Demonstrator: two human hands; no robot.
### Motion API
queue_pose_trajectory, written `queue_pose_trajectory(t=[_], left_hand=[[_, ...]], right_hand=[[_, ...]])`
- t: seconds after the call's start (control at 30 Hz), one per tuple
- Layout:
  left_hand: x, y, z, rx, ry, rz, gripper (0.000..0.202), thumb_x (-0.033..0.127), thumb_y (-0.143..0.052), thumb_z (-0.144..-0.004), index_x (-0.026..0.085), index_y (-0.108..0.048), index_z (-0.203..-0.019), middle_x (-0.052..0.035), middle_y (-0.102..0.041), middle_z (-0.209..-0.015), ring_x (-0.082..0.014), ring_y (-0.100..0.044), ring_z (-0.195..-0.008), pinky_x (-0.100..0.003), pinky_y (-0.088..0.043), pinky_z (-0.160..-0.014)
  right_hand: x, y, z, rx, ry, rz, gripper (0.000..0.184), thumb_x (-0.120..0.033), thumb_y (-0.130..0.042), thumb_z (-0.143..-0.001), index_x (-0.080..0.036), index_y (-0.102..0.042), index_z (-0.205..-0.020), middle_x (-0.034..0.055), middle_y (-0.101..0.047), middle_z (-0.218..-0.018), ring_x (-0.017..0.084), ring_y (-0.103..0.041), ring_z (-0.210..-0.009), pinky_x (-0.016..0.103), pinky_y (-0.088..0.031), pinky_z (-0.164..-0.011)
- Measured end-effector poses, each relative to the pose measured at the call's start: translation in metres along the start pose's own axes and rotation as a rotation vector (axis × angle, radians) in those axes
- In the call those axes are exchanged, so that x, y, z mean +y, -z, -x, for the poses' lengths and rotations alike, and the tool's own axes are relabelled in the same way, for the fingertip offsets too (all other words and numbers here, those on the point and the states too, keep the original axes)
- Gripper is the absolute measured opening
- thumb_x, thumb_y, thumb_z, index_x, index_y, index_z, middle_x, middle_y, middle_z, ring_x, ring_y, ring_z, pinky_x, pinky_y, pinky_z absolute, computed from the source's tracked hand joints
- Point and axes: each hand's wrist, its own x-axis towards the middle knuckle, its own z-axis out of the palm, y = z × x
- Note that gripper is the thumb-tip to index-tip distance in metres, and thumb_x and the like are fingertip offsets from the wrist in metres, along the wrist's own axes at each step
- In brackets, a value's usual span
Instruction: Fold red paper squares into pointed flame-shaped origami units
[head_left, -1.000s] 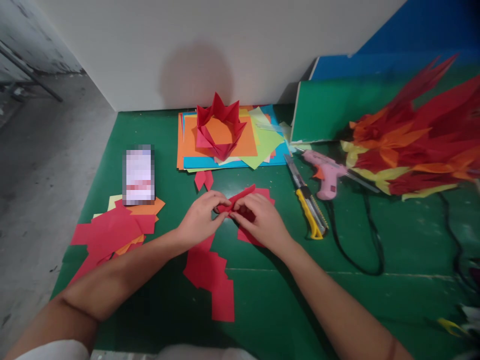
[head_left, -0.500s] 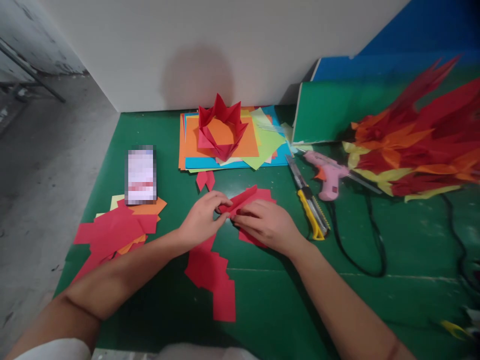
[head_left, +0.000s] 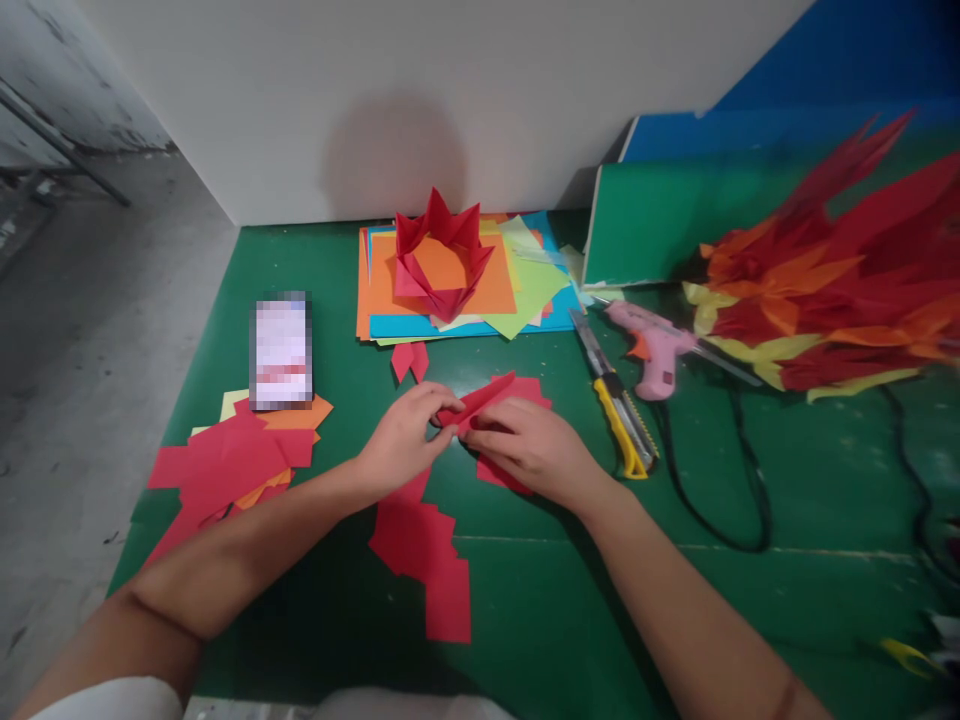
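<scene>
My left hand (head_left: 405, 435) pinches the near end of a folded red paper piece (head_left: 484, 395) in the middle of the green table (head_left: 810, 500). My right hand (head_left: 529, 445) lies over the same piece with its fingers pressing it down. More red paper squares (head_left: 424, 550) lie under and in front of my wrists. A small folded red piece (head_left: 409, 360) rests just beyond my left hand.
A red paper crown (head_left: 442, 255) sits on a stack of coloured sheets (head_left: 525, 290) at the back. A phone (head_left: 281, 350) and red and orange scraps (head_left: 225, 465) lie left. A yellow utility knife (head_left: 619, 410), pink glue gun (head_left: 652, 350) with black cord, and a red-orange paper flame pile (head_left: 832, 280) lie right.
My right hand has flattened and shifted slightly right over the red piece. The left hand keeps its pinch in the same place.
</scene>
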Motion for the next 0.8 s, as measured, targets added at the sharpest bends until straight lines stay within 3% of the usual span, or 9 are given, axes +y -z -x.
queue_pose_trajectory(t=[0.2,0.37,0.47,0.57,0.67,0.8], left_hand=[[0.000,0.000,0.000,0.004,-0.001,-0.006,0.019,0.006,-0.058,-0.079,0.018,-0.059,-0.094,-0.0049,-0.061,-0.097,-0.0148,-0.061,-0.087,-0.031,-0.053,-0.079],[-0.002,-0.003,0.001,0.013,-0.044,0.003,0.019,0.007,-0.055,-0.082,0.018,-0.060,-0.096,-0.0057,-0.061,-0.099,-0.0158,-0.061,-0.092,-0.032,-0.052,-0.081],[-0.004,-0.004,0.000,-0.008,-0.099,-0.001,0.023,0.005,-0.052,-0.082,0.017,-0.060,-0.099,-0.0065,-0.061,-0.101,-0.0162,-0.060,-0.095,-0.032,-0.051,-0.084],[-0.004,-0.005,0.001,-0.003,-0.164,-0.038,0.025,0.003,-0.048,-0.083,0.017,-0.060,-0.100,-0.0071,-0.060,-0.104,-0.0167,-0.058,-0.098,-0.034,-0.050,-0.087],[-0.002,-0.003,0.003,0.085,-0.225,-0.179,0.027,0.003,-0.045,-0.084,0.019,-0.065,-0.093,-0.0079,-0.056,-0.108,-0.0192,-0.054,-0.102,-0.038,-0.047,-0.089],[0.000,-0.003,0.007,0.132,-0.297,-0.359,0.028,0.005,-0.045,-0.083,0.020,-0.068,-0.088,-0.0074,-0.057,-0.099,-0.0206,-0.053,-0.095,-0.037,-0.047,-0.082]], right_hand=[[-0.004,0.007,-0.002,-0.041,-0.012,-0.038,0.023,-0.026,-0.050,-0.091,-0.019,-0.070,-0.082,0.0080,-0.065,-0.086,0.019,-0.053,-0.083,0.033,-0.042,-0.069],[-0.001,0.011,0.000,0.066,-0.045,-0.027,0.025,-0.028,-0.053,-0.089,-0.020,-0.065,-0.069,0.0069,-0.065,-0.087,0.020,-0.055,-0.085,0.037,-0.042,-0.075],[0.002,0.007,0.001,0.178,-0.119,0.021,0.015,-0.028,-0.054,-0.089,-0.021,-0.065,-0.082,0.0081,-0.067,-0.099,0.023,-0.056,-0.096,0.039,-0.042,-0.083],[0.004,0.001,0.002,0.179,-0.158,0.036,0.017,-0.023,-0.050,-0.091,-0.021,-0.062,-0.103,0.0082,-0.069,-0.102,0.023,-0.059,-0.096,0.039,-0.043,-0.082],[0.005,-0.003,0.004,0.149,-0.187,0.052,0.022,-0.018,-0.046,-0.091,-0.021,-0.060,-0.108,0.0064,-0.072,-0.090,0.022,-0.061,-0.081,0.036,-0.044,-0.070],[0.002,-0.004,0.007,0.179,-0.251,-0.011,0.025,-0.017,-0.046,-0.090,-0.020,-0.058,-0.112,0.0084,-0.071,-0.098,0.022,-0.064,-0.084,0.034,-0.048,-0.070]])
